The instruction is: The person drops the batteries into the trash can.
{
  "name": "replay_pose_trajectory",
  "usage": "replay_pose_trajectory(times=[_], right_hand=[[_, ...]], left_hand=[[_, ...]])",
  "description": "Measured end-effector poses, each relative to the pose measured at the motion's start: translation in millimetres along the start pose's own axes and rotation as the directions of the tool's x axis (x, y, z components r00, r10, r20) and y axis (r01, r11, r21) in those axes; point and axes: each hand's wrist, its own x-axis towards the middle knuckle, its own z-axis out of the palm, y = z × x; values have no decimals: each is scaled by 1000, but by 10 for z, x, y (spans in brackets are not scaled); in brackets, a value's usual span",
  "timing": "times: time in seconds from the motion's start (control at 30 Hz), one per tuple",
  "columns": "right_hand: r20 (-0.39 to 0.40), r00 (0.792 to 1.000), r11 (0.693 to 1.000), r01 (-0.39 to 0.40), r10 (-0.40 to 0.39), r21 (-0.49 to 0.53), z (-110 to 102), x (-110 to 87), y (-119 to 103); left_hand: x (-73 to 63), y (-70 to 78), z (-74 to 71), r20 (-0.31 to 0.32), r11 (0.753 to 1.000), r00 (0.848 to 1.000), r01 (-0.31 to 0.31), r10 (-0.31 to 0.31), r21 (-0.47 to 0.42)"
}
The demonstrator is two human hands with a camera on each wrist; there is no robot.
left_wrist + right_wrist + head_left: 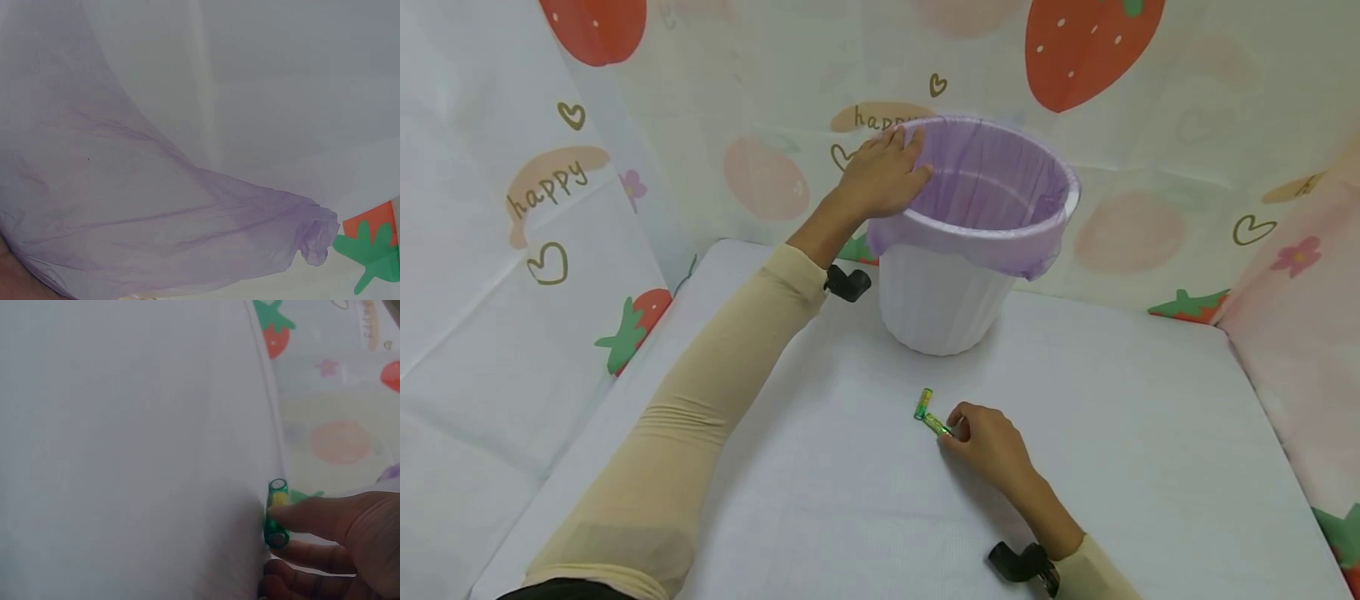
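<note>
A white bin (943,300) with a purple plastic bag (992,175) folded over its rim stands upright on the table. My left hand (883,171) rests on the bin's left rim, fingers stretched along it and thumb toward the inside. In the left wrist view the bag (206,231) fills much of the picture, and only a sliver of that hand shows. In front of the bin, my right hand (988,442) pinches a small green battery (277,515) between thumb and fingers. Another green battery (923,404) lies just beyond it on the table, nearly end to end.
A white cloth (1112,433) covers the table. Behind it hangs a curtain (760,108) printed with strawberries and hearts, close behind the bin. Side curtains (467,275) border the table left and right.
</note>
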Motion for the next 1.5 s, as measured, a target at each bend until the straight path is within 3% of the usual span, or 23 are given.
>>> replay_pose_trajectory(times=[0.7,1.07,1.5], right_hand=[[-24,999,999,32,-32,-23,9,-21,15],[-19,1000,991,19,-17,131,-83,-24,57],[-81,990,961,130,-113,243,-120,-17,133]], left_hand=[[0,-5,-4,12,1000,1000,15,-15,-8],[-3,2,-3,15,1000,1000,14,-14,-6],[-8,4,-3,7,1000,1000,7,-7,-5]])
